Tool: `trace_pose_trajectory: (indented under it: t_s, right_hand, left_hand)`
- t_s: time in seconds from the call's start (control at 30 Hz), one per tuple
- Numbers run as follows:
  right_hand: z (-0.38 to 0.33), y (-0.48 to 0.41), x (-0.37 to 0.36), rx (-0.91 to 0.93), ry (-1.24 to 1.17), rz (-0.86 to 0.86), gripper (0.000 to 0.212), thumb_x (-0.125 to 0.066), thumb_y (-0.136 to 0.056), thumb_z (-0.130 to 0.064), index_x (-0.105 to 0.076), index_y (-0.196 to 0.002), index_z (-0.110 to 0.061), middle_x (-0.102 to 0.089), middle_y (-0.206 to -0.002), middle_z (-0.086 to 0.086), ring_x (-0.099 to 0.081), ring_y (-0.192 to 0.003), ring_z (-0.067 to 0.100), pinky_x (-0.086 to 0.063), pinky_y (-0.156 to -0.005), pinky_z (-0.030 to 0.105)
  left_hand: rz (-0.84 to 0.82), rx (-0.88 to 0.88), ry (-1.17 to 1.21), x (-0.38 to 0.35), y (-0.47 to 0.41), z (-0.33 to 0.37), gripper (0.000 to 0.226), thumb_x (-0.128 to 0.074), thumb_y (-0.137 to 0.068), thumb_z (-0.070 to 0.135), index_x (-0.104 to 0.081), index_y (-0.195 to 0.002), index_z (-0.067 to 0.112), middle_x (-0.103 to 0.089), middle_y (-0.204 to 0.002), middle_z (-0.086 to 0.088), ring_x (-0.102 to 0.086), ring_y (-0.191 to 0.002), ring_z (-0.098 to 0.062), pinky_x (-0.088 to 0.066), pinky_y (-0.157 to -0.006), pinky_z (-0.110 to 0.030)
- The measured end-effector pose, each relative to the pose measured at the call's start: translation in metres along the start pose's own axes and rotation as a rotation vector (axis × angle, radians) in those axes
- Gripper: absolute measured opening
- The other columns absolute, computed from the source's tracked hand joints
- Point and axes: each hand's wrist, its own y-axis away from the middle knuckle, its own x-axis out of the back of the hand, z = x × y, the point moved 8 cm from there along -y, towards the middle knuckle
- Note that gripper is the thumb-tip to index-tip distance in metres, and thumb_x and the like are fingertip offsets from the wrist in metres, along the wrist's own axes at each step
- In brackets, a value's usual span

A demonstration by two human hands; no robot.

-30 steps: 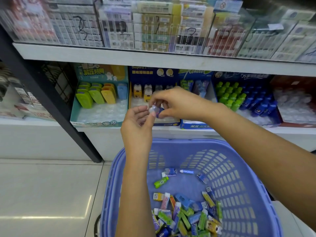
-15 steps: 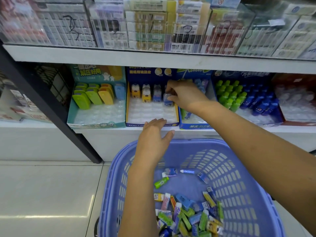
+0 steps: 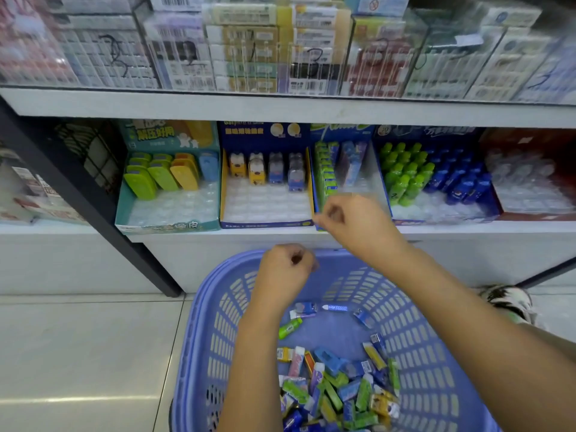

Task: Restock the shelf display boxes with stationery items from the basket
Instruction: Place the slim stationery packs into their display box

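A basket (image 3: 199, 353) stands on the floor (image 3: 78, 353) before a shelf (image 3: 311, 233), loose stationery items (image 3: 336, 388) piled in it. Display boxes (image 3: 266, 218) sit side by side on the shelf, above the basket.

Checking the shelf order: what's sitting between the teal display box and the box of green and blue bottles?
Head view: the dark blue display box of animal-shaped items, then a narrow box of green and blue packs.

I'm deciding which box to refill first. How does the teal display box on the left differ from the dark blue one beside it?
The teal box holds flat green, yellow and blue pieces leaning in a row; the dark blue box holds small upright animal-shaped pieces, two yellow and two bluish. The teal box's pieces reach further toward its front, while the dark blue box has just one row at the back. Both have clear trays with many empty slots in front.
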Motion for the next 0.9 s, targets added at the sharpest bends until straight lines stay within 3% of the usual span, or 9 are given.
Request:
trace_pose_trajectory:
  t_s: [0.13,0.2,0.23,0.3,0.47,0.53,0.63,0.8,0.9]
  right_hand:
    - [0.086,0.062,-0.092,-0.308,0.163,-0.535,0.027,-0.056,-0.088,-0.025,-0.053,-0.064,-0.015,-0.049,-0.066,0.004,-0.049,-0.069,0.019,-0.035,-0.054,0.027]
    - [0.123,0.084,-0.139,-0.387,0.225,-0.646,0.017,-0.050,-0.091,-0.020,-0.063,-0.096,-0.010,-0.062,-0.100,0.012,-0.058,-0.100,0.026,-0.048,-0.076,0.028]
    - [0.139,0.094,-0.162,-0.432,0.222,-0.659,0.030,-0.048,-0.093,-0.017,-0.055,-0.120,-0.006,-0.055,-0.124,0.016,-0.053,-0.117,0.027,-0.046,-0.091,0.030]
    - [0.164,0.110,-0.196,-0.535,0.151,-0.654,0.048,-0.046,-0.094,-0.014,-0.033,-0.139,-0.002,-0.036,-0.142,0.019,-0.044,-0.128,0.029,-0.040,-0.099,0.032]
    - [0.202,0.125,-0.232,-0.628,0.155,-0.529,0.042,-0.031,-0.098,-0.009,-0.030,-0.139,0.002,-0.038,-0.141,0.019,-0.049,-0.123,0.031,-0.042,-0.097,0.036]
    - [0.212,0.128,-0.236,-0.646,0.208,-0.519,0.045,-0.026,-0.101,-0.011,-0.021,-0.144,-0.002,-0.031,-0.147,0.014,-0.053,-0.120,0.026,-0.045,-0.092,0.036]
    - [0.223,0.131,-0.243,-0.660,0.206,-0.509,0.040,-0.023,-0.102,-0.013,-0.026,-0.142,-0.006,-0.044,-0.138,0.013,-0.056,-0.114,0.029,-0.045,-0.090,0.039]
    - [0.226,0.125,-0.241,-0.762,0.050,-0.495,0.041,-0.046,-0.094,-0.014,-0.038,-0.134,-0.005,-0.056,-0.125,0.015,-0.057,-0.112,0.032,-0.049,-0.090,0.040]
    - [0.206,0.114,-0.226,-0.746,-0.101,-0.588,0.013,-0.063,-0.085,-0.022,-0.059,-0.092,-0.012,-0.062,-0.085,0.013,-0.060,-0.078,0.025,-0.047,-0.065,0.033]
  left_hand:
    - [-0.174,0.176,-0.149,-0.054,0.000,-0.064,0.021,-0.057,-0.086,0.013,-0.069,-0.070,0.008,-0.066,-0.070,-0.013,-0.060,-0.067,-0.017,-0.046,-0.068,-0.037]
    - [-0.244,0.252,-0.204,-0.080,0.004,-0.097,0.024,-0.057,-0.088,0.009,-0.069,-0.108,0.003,-0.069,-0.108,-0.017,-0.064,-0.100,-0.021,-0.045,-0.086,-0.030]
    - [-0.284,0.262,-0.240,-0.091,0.007,-0.111,0.034,-0.057,-0.089,0.007,-0.061,-0.122,0.004,-0.064,-0.123,-0.014,-0.059,-0.114,-0.021,-0.040,-0.095,-0.026]
    - [-0.344,0.245,-0.304,-0.109,0.012,-0.133,0.049,-0.055,-0.087,0.001,-0.049,-0.135,0.008,-0.052,-0.138,-0.011,-0.049,-0.127,-0.020,-0.030,-0.105,-0.022]
    - [-0.255,0.193,-0.392,-0.130,0.014,-0.166,0.047,-0.055,-0.083,0.002,-0.056,-0.129,0.008,-0.054,-0.131,-0.011,-0.045,-0.126,-0.022,-0.025,-0.110,-0.023]
    - [-0.158,0.202,-0.401,-0.130,0.016,-0.175,0.039,-0.059,-0.083,0.005,-0.062,-0.122,0.009,-0.057,-0.124,-0.011,-0.047,-0.120,-0.026,-0.028,-0.107,-0.025]
    - [-0.043,0.304,-0.362,-0.127,0.022,-0.192,0.022,-0.062,-0.086,0.014,-0.070,-0.107,0.013,-0.062,-0.113,-0.010,-0.051,-0.111,-0.027,-0.031,-0.098,-0.025]
    - [-0.091,0.421,-0.203,-0.136,0.024,-0.206,0.024,-0.069,-0.081,0.007,-0.063,-0.105,0.005,-0.063,-0.103,-0.019,-0.059,-0.095,-0.028,-0.045,-0.084,-0.029]
    - [-0.116,0.464,-0.120,-0.136,0.024,-0.205,0.022,-0.067,-0.076,-0.007,-0.064,-0.097,-0.001,-0.064,-0.094,-0.021,-0.062,-0.088,-0.027,-0.045,-0.068,-0.017]
